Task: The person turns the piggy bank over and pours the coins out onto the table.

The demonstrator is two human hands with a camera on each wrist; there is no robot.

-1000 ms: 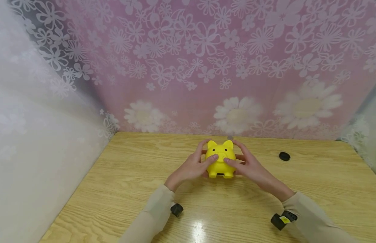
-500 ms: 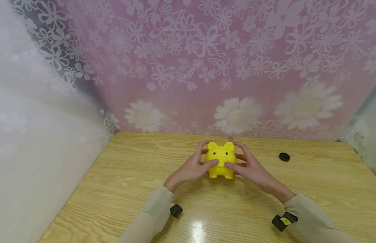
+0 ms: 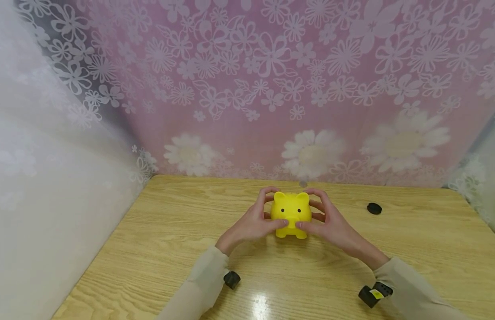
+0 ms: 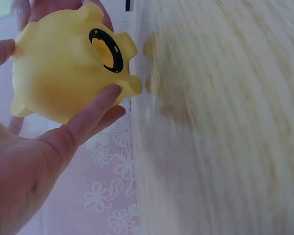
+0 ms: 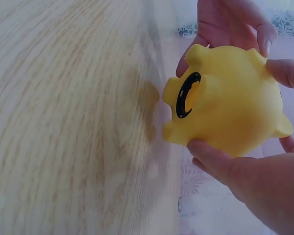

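Both hands hold a yellow piggy bank [image 3: 291, 213], its face toward me in the head view. My left hand [image 3: 253, 220] grips its left side, thumb on the snout and fingers spread around behind. The right hand [image 3: 331, 222] grips the other side the same way, its thumb also on the snout. In the left wrist view the underside shows a black ring [image 4: 116, 58] around an open hole. The right wrist view shows this black ring [image 5: 183, 98] too, with the feet just above the tabletop. The fingertips behind the bank are partly hidden in the head view.
A round black cap [image 3: 374, 208] lies on the wooden table [image 3: 183, 213], right of the hands. Near the back edge sits a small grey disc [image 3: 303, 183], behind the piggy bank. A pink flowered curtain [image 3: 247, 89] hangs along the table's far side.
The piggy bank has come down slightly and tipped so its top shows more. The black part beneath it is out of sight in the head view. Both hands keep their grip.
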